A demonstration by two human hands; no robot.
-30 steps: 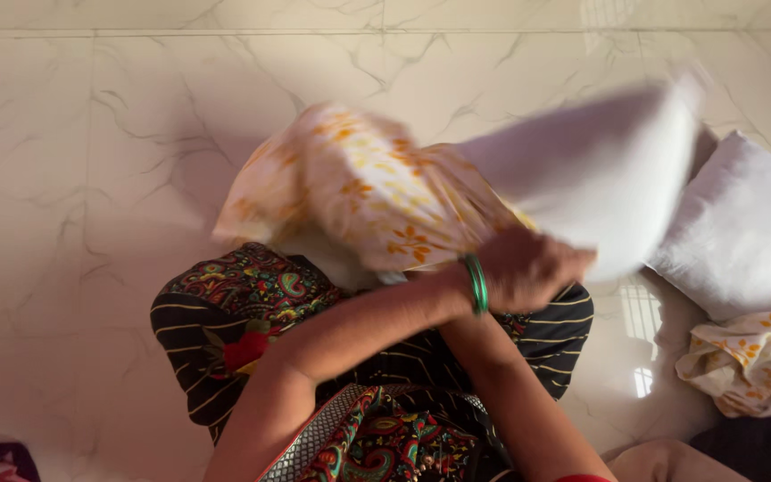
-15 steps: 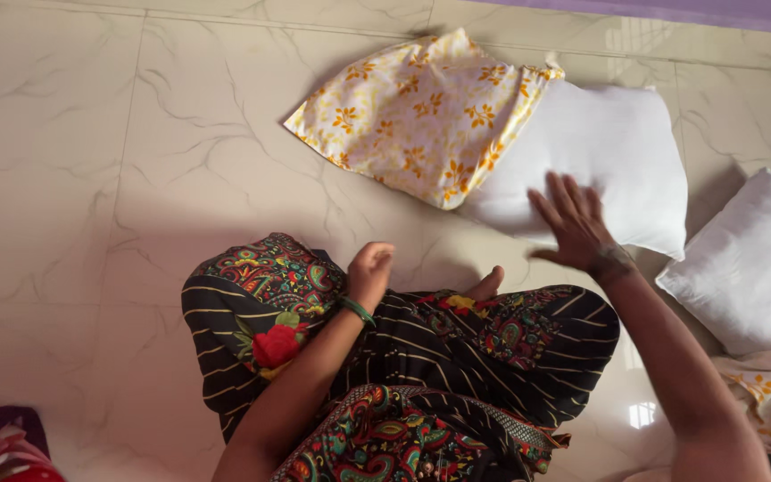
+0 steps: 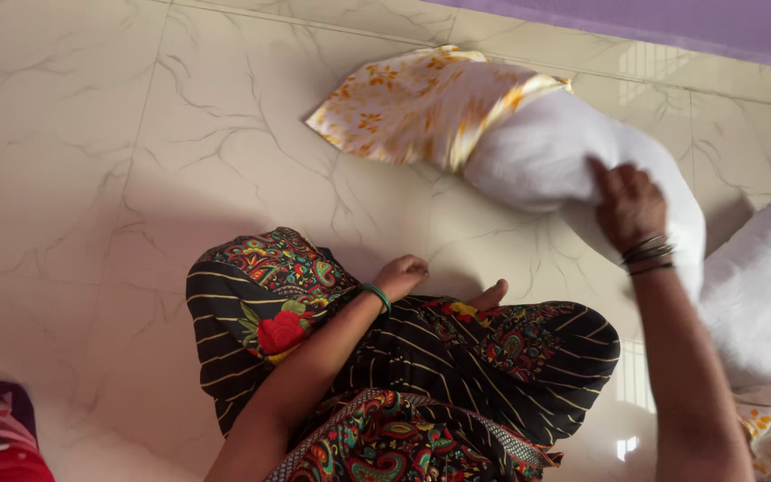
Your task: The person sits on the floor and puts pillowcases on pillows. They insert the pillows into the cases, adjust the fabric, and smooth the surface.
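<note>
White pillow [image 3: 546,161] lies on the marble floor [image 3: 91,178] ahead of the seated person, its far end sleeved in a yellow floral pillowcase [image 3: 421,103]. Second bare pillow [image 3: 760,295] just beside, at right. Right hand [image 3: 628,203] closed, bunching the pillow's bare near end. Left hand [image 3: 401,274] loosely curled on the patterned-cloth lap [image 3: 403,357], holding nothing as far as the view shows. To do this well, judge: keep the grip on the filling's corner and steady the case mouth with the free hand. Half a second ago the right hand lay flat and open on the pillow; now it clutches, and the pillow has humped up.
</note>
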